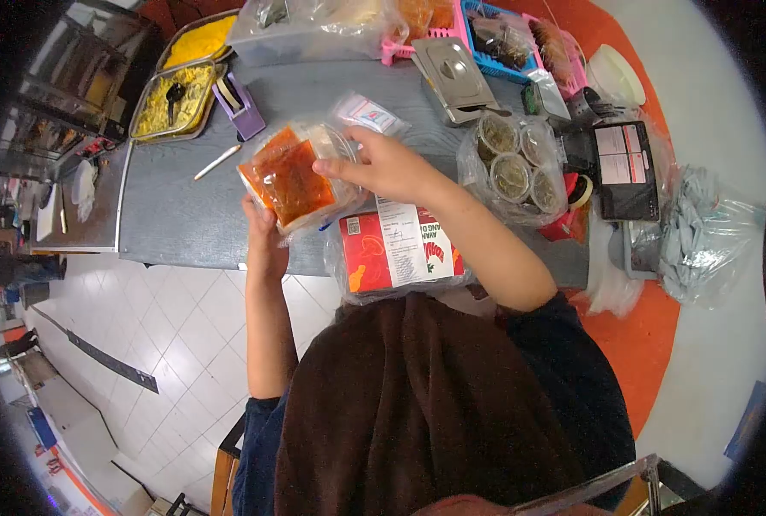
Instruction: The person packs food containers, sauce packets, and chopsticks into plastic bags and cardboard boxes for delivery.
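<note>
Together, the left hand [267, 228] and right hand [383, 163] held a clear plastic bag [324, 139] with orange-red packets [290, 182] over the grey worktop [181, 206].

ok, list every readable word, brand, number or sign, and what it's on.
"AYA", "ANG DA": red box, partial; the large red lettering there is unclear.
Order slip across it: printed, too small to read.
Zip bag: red-and-blue label, too small.
Black panel: white-and-red labels, too small.
Orange food pouch: nothing readable.
</note>
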`<action>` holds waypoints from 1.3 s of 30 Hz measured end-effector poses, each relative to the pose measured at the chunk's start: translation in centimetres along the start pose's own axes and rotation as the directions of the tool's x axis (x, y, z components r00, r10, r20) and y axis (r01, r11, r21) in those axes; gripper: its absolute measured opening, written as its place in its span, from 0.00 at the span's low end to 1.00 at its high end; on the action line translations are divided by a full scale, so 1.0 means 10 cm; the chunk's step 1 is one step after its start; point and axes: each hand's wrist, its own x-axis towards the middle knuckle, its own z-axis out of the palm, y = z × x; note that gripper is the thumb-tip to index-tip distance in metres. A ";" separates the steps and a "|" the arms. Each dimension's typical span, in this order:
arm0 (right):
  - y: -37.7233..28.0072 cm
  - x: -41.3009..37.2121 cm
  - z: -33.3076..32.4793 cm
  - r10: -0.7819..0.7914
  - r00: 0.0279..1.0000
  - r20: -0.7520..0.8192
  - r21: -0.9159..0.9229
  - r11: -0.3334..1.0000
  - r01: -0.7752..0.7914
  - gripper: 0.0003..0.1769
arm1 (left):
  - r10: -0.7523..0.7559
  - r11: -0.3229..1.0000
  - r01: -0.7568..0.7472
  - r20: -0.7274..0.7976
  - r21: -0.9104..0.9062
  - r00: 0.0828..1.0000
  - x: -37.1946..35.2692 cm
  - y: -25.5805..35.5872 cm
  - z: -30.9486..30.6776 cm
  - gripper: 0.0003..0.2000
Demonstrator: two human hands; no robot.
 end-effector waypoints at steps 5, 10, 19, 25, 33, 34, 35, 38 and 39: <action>-0.16 -0.11 -0.05 0.035 0.999 -0.009 -0.110 0.993 -0.036 0.38 | 0.031 0.999 -0.032 0.027 0.023 0.999 -0.06 -0.08 -0.07 0.38; -0.07 -0.12 -0.05 0.037 0.999 0.002 -0.102 0.994 -0.037 0.38 | -0.021 0.998 0.019 0.030 0.067 0.999 -0.10 -0.07 -0.04 0.39; -0.10 -0.22 -0.08 0.109 0.991 0.078 -0.121 0.988 -0.100 0.52 | -0.169 0.986 0.169 -0.032 -0.010 0.985 -0.14 -0.15 -0.12 0.52; -0.02 -0.39 0.00 -0.091 0.987 0.129 -0.062 0.993 0.100 0.38 | -0.184 0.983 0.184 0.045 0.001 0.982 -0.35 -0.01 -0.05 0.51; -0.19 -0.51 0.01 0.126 0.965 0.230 -0.218 0.973 -0.075 0.32 | -0.270 0.946 0.249 -0.078 -0.206 0.960 -0.59 -0.34 -0.38 0.40; -0.13 -0.53 0.04 0.125 0.966 0.228 -0.217 0.973 -0.075 0.32 | -0.269 0.946 0.249 -0.077 -0.205 0.960 -0.62 -0.34 -0.38 0.40; -0.01 -0.56 0.08 0.058 0.979 0.194 -0.153 0.988 -0.029 0.31 | -0.273 0.958 0.258 -0.122 -0.123 0.954 -0.67 -0.34 -0.37 0.37; 0.21 -0.57 0.07 0.027 0.981 0.193 0.020 0.999 -0.032 0.29 | -0.323 0.943 0.291 -0.229 -0.161 0.918 -0.75 -0.26 -0.27 0.32; 0.25 -0.57 0.03 0.059 0.970 0.235 0.128 0.988 -0.091 0.28 | -0.341 0.921 0.274 -0.234 -0.278 0.910 -0.73 -0.26 -0.29 0.34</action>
